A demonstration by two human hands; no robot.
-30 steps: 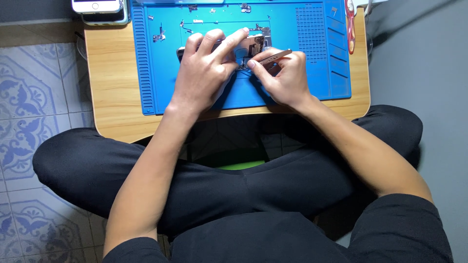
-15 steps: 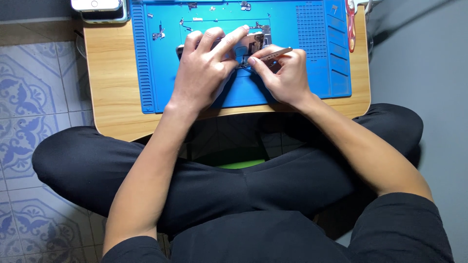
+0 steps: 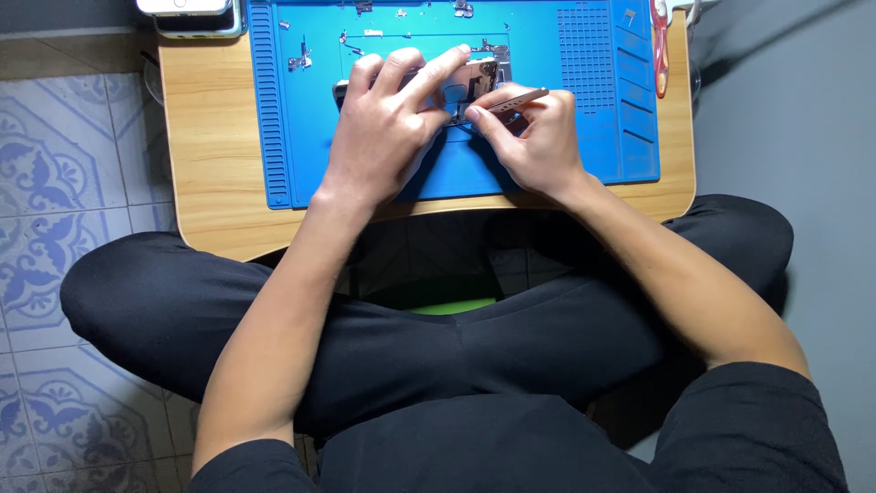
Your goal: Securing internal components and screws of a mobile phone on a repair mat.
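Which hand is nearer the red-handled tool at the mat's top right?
Right. The right hand lies just lower-left of the red-handled tool; the left hand sits farther left across the blue mat.

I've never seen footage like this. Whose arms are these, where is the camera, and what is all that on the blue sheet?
The camera sits on a person's head and looks straight down, so you see their own arms and crossed legs. They sit at a low wooden table covered by a blue work mat. The left hand presses down on a small opened electronic device, seemingly a phone. The right hand pinches slim metal tweezers, tip aimed at the device beside the left fingers. Tiny loose parts lie along the mat's upper part. A red-handled tool lies at the mat's right edge, and another phone rests at the table's far left corner.
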